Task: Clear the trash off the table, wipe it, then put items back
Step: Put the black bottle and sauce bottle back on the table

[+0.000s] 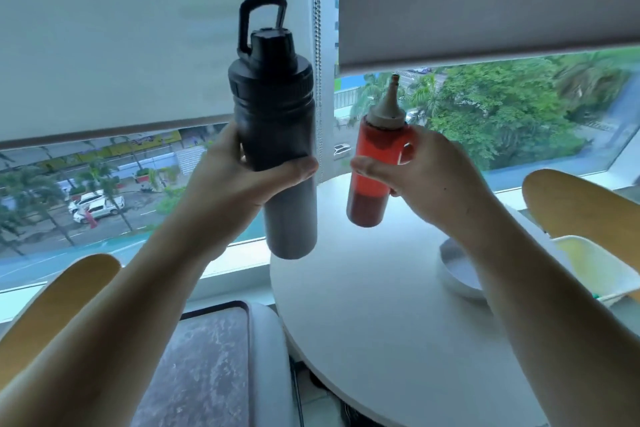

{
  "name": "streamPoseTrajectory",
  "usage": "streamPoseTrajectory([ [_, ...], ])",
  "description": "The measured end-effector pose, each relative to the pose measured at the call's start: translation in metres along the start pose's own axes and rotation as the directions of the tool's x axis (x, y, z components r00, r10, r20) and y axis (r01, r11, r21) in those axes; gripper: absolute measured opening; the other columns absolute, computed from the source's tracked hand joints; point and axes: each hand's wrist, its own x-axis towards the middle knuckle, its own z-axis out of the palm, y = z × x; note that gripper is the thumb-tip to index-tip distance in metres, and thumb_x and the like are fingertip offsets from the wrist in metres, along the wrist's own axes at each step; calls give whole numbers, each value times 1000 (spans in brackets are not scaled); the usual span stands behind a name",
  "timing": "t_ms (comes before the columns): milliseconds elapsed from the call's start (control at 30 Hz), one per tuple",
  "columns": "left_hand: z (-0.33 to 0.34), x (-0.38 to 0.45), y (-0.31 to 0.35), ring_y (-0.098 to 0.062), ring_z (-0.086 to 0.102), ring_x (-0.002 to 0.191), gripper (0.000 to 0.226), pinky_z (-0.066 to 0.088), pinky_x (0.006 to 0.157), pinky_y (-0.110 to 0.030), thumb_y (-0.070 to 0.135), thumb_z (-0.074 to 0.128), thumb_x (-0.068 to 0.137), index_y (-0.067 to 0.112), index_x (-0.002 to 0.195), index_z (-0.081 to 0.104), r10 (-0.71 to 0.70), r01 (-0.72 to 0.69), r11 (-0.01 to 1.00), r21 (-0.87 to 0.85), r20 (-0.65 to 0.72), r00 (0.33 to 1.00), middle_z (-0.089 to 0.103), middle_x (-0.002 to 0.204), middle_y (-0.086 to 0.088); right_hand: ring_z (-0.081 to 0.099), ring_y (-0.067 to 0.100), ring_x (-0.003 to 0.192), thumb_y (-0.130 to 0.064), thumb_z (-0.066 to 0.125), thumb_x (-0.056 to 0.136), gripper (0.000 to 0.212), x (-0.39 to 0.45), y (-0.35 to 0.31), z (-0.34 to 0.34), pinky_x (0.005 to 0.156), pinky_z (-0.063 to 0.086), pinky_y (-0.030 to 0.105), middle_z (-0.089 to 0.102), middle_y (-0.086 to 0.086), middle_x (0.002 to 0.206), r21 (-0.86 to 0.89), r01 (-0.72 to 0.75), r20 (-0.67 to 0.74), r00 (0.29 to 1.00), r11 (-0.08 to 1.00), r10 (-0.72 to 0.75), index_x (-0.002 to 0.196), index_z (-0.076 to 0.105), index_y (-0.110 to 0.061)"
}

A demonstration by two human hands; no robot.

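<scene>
My left hand (235, 177) grips a tall black water bottle (273, 121) with a loop handle on its cap, holding it upright in the air left of the round white table (374, 322). My right hand (426, 173) grips a red squeeze sauce bottle (372, 163) with a pale pointed nozzle, held upright above the table's far edge. The two bottles hang side by side, a small gap between them.
A white bowl (457, 270) sits on the table's right side, partly behind my right forearm. A brown tray (204, 367) lies on a chair seat at lower left. Wooden chair backs (581, 204) stand left and right. A window with roller blinds lies straight ahead.
</scene>
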Motion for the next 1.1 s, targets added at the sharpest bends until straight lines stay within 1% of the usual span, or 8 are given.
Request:
streamPoseTrajectory([
  [67,20,9,2,-15,71,106,53,57,90,-39,29,88,69,26,117,68,6,-6,1000,-19,22,1000,76,110,7,69,16,74,-71,74,70,49,5,17,-13,71,54,33,67,-13,81,-18,-9,-26,1000,1000,9,98,67,-30],
  [133,41,17,3,-16,71,107,53,56,95,-43,27,88,70,25,119,67,10,-9,999,-42,39,999,76,111,5,69,15,73,-73,72,69,52,10,36,-25,71,55,33,69,-12,82,-37,-23,-55,998,999,21,97,68,-30],
  [333,102,35,-4,-9,71,101,47,54,84,-31,19,88,76,26,117,65,-16,21,998,-64,78,997,76,106,10,69,19,77,-73,72,68,55,25,94,-60,71,54,33,71,-10,83,-83,-100,-93,991,992,93,97,68,-27],
  [433,121,41,-10,-11,71,104,50,54,86,-31,17,87,77,22,121,65,-30,37,997,-64,107,994,75,110,8,68,22,83,-68,75,70,53,29,117,-70,73,52,35,72,-8,89,-136,-137,-103,987,981,124,100,67,-25],
  [533,138,46,-15,-12,71,105,52,54,87,-32,15,87,76,22,123,64,-42,50,997,-64,113,993,75,111,7,65,21,88,-64,76,72,49,31,137,-78,69,42,31,68,-9,90,-156,-177,-97,982,972,163,103,67,-27],
  [767,159,52,-22,-12,70,104,50,53,84,-30,17,87,76,22,121,64,-56,61,997,-48,105,993,75,109,7,64,24,88,-67,75,71,57,32,176,-79,69,40,30,73,-3,97,-204,-234,-87,971,950,221,110,66,-27],
  [933,164,52,-25,-10,70,104,52,54,86,-34,21,88,76,27,121,64,-80,82,996,-17,107,991,75,111,10,52,21,84,-58,76,77,49,25,181,-82,72,36,30,66,-2,94,-187,-244,-52,970,951,239,112,66,-26],
  [1100,169,50,-26,-6,70,100,50,52,80,-23,18,87,77,26,121,65,-97,99,995,-12,102,990,75,109,10,60,26,90,-61,75,76,55,23,189,-79,73,40,31,71,1,101,-175,-267,-37,964,948,265,115,65,-24],
])
